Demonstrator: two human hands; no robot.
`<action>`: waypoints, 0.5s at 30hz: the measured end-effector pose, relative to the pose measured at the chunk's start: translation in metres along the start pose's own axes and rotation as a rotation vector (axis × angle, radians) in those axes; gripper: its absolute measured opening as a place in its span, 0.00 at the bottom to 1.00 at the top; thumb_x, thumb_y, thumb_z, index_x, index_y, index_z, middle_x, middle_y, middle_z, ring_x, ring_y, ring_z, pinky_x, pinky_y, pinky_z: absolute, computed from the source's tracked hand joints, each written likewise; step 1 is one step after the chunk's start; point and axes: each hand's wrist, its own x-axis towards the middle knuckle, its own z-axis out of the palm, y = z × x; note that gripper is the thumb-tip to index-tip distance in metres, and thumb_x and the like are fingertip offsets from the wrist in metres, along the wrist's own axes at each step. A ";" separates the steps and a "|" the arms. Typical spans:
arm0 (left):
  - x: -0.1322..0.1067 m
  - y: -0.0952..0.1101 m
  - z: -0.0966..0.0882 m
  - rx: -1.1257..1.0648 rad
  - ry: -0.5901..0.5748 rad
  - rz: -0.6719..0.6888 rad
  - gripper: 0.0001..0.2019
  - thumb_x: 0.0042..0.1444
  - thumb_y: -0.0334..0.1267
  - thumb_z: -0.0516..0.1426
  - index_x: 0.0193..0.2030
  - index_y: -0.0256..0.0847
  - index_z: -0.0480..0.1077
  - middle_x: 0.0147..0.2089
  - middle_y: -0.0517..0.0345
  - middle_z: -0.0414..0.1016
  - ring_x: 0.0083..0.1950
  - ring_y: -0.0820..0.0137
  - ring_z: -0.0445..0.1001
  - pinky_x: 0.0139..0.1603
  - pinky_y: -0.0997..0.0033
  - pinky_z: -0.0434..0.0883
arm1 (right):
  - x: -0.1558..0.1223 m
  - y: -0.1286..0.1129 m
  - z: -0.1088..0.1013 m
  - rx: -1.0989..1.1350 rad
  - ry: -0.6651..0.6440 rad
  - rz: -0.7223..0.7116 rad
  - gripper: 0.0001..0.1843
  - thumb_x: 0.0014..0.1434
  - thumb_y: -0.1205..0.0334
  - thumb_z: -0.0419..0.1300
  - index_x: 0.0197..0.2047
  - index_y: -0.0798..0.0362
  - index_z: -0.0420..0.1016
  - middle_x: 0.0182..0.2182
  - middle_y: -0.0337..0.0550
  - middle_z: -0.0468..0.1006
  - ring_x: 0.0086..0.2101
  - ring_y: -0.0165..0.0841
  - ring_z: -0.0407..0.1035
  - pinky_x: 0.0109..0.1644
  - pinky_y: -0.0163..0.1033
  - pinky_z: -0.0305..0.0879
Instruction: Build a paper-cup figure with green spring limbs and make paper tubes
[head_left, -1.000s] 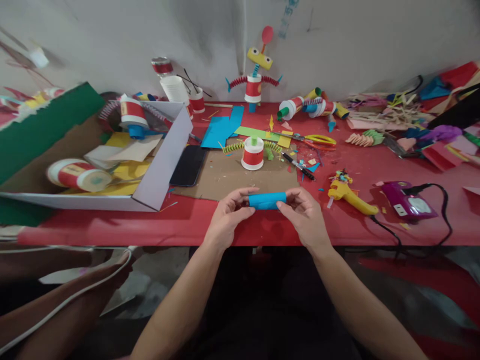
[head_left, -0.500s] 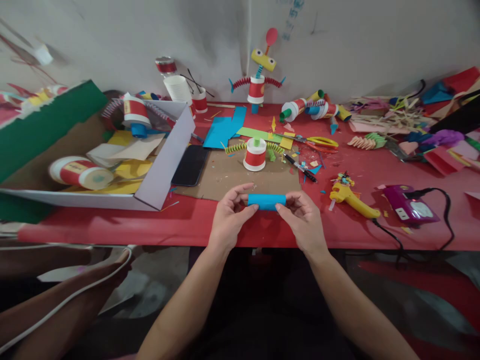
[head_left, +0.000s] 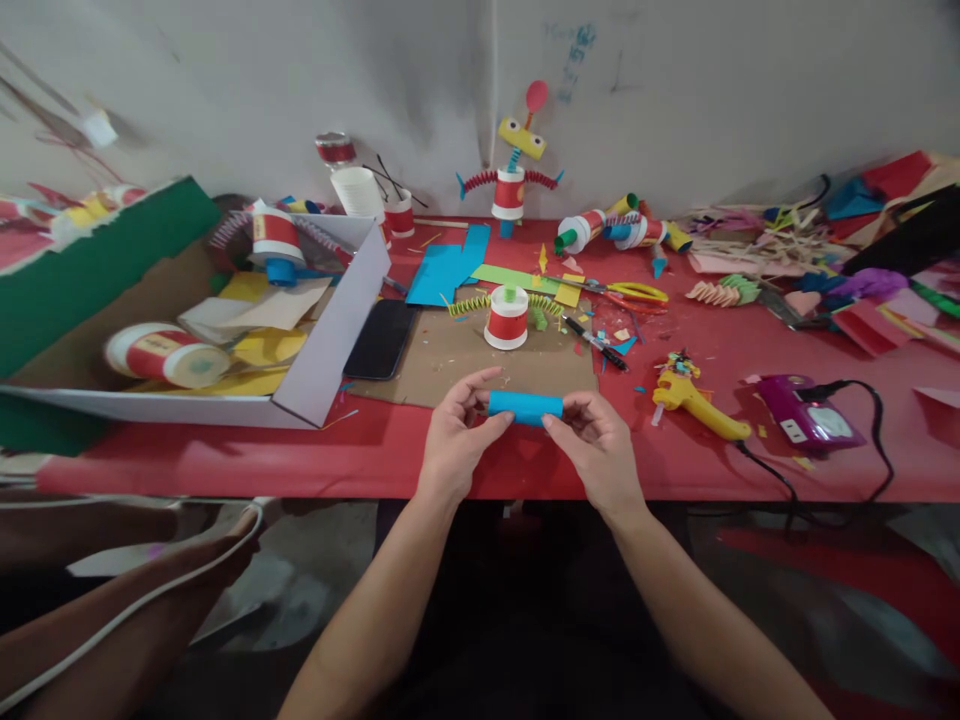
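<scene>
A rolled tube of blue paper (head_left: 525, 407) lies level between my two hands, above the front part of the red table. My left hand (head_left: 457, 430) grips its left end with the thumb in front and fingers behind. At the other end, my right hand (head_left: 596, 440) pinches the tube in the same way. Just beyond stands a red and white paper cup figure (head_left: 507, 318) with yellow-green folded paper arms, on a brown cardboard sheet (head_left: 420, 365). Farther back, a finished-looking cup figure (head_left: 510, 195) has a yellow head with two eyes.
A white and green box (head_left: 247, 410) with cup figures and paper stands at left, beside a black phone (head_left: 380, 340). To the right lie a yellow glue gun (head_left: 701, 405), a purple power socket (head_left: 810, 415), a pen (head_left: 596, 343) and scissors (head_left: 637, 291). Someone else's legs (head_left: 135, 610) show at lower left.
Both hands still hold the blue paper tube, which sits slightly lower and to the left in the picture. The whole view has shifted a little; the things on the table stay put.
</scene>
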 end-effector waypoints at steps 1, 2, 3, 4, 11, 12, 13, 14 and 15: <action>0.000 0.000 0.001 -0.003 0.006 0.002 0.24 0.46 0.29 0.64 0.52 0.45 0.72 0.32 0.64 0.68 0.34 0.77 0.67 0.39 0.79 0.64 | 0.000 0.000 0.001 -0.003 0.004 -0.002 0.09 0.51 0.60 0.65 0.34 0.50 0.68 0.28 0.34 0.67 0.30 0.28 0.64 0.35 0.35 0.64; 0.000 0.000 0.001 -0.011 0.012 0.002 0.24 0.46 0.29 0.64 0.52 0.45 0.71 0.32 0.64 0.68 0.34 0.77 0.67 0.39 0.79 0.65 | 0.000 0.000 0.001 -0.007 0.009 -0.005 0.09 0.51 0.60 0.65 0.34 0.50 0.68 0.28 0.34 0.67 0.30 0.28 0.64 0.35 0.35 0.65; 0.001 0.000 0.002 -0.019 0.018 0.000 0.25 0.45 0.29 0.64 0.52 0.45 0.71 0.32 0.65 0.68 0.34 0.77 0.67 0.39 0.78 0.65 | 0.000 0.000 0.002 -0.012 0.016 -0.007 0.09 0.51 0.60 0.65 0.33 0.50 0.68 0.28 0.34 0.67 0.30 0.29 0.64 0.35 0.35 0.65; 0.001 0.000 0.002 -0.027 0.022 -0.005 0.25 0.45 0.29 0.64 0.52 0.44 0.71 0.32 0.64 0.68 0.34 0.77 0.67 0.39 0.78 0.65 | 0.000 0.000 0.003 -0.020 0.021 -0.007 0.09 0.52 0.59 0.65 0.33 0.50 0.68 0.28 0.35 0.68 0.30 0.29 0.65 0.35 0.36 0.65; 0.008 0.009 0.003 -0.006 0.002 -0.012 0.29 0.44 0.29 0.65 0.56 0.42 0.69 0.34 0.61 0.72 0.35 0.76 0.68 0.38 0.78 0.66 | -0.002 0.000 0.006 -0.097 0.010 -0.027 0.08 0.54 0.59 0.63 0.32 0.51 0.68 0.26 0.35 0.68 0.28 0.30 0.65 0.33 0.36 0.64; 0.009 0.010 0.002 0.005 -0.007 -0.012 0.30 0.44 0.30 0.65 0.57 0.42 0.69 0.34 0.61 0.72 0.35 0.76 0.68 0.37 0.78 0.66 | -0.002 0.000 0.004 -0.110 0.007 -0.025 0.08 0.54 0.59 0.62 0.33 0.51 0.68 0.27 0.35 0.68 0.28 0.30 0.65 0.33 0.36 0.64; 0.009 0.011 0.000 0.014 -0.013 -0.014 0.31 0.44 0.30 0.65 0.58 0.42 0.67 0.34 0.62 0.72 0.34 0.77 0.68 0.37 0.78 0.66 | -0.002 0.000 0.001 -0.132 0.012 -0.031 0.08 0.54 0.58 0.62 0.35 0.50 0.68 0.28 0.36 0.68 0.29 0.30 0.66 0.33 0.37 0.65; 0.010 0.012 -0.001 0.022 -0.017 -0.015 0.33 0.44 0.30 0.65 0.60 0.42 0.66 0.34 0.62 0.72 0.33 0.77 0.68 0.36 0.78 0.66 | -0.002 -0.002 -0.002 -0.171 0.028 -0.058 0.09 0.54 0.59 0.62 0.37 0.50 0.68 0.29 0.37 0.68 0.30 0.31 0.66 0.34 0.37 0.65; 0.011 0.013 -0.003 0.037 -0.017 -0.018 0.35 0.44 0.30 0.65 0.61 0.42 0.64 0.33 0.62 0.73 0.32 0.77 0.68 0.36 0.78 0.66 | 0.000 -0.005 -0.006 -0.234 0.050 -0.112 0.11 0.53 0.59 0.62 0.40 0.50 0.68 0.32 0.38 0.69 0.32 0.32 0.66 0.36 0.39 0.66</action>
